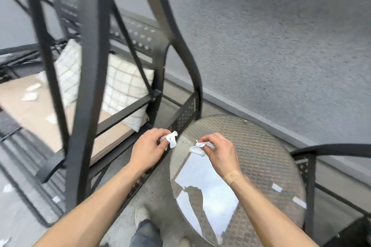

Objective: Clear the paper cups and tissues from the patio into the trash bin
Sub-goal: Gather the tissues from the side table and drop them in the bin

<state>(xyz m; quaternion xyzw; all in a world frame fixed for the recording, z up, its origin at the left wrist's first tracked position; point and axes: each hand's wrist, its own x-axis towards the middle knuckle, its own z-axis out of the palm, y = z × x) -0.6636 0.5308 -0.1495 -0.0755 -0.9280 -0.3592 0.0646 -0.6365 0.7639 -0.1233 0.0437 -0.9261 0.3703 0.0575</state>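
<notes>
While both arms reach forward over the edge of a round glass-topped table (pixel 261 146), each hand holds its own crumpled tissue. The left hand (pixel 148 150) is closed around a white tissue wad (pixel 171 138), which sticks out past the fingertips, above the gap between the table and the black metal swing bench (pixel 120 90). The right hand (pixel 218 154) pinches a second tissue wad (pixel 197 149) just above the tabletop, near its left rim. A tan bandage (pixel 232 176) crosses the right wrist.

Two small flat white scraps (pixel 277 187) lie on the right part of the table, well apart from the hands. The glass reflects sky and a dark outline.

On the bench's tan seat cushion (pixel 30 110), several more tissue pieces (pixel 30 96) lie scattered, left of a white checked pillow (pixel 124 90) that leans against the bench end. Further white scraps (pixel 8 187) lie on the floor at lower left. A dark shoe (pixel 146 232) shows between the forearms at the bottom edge. Part of a black chair (pixel 307 166) stands to the right of the table. The view is motion-blurred.
</notes>
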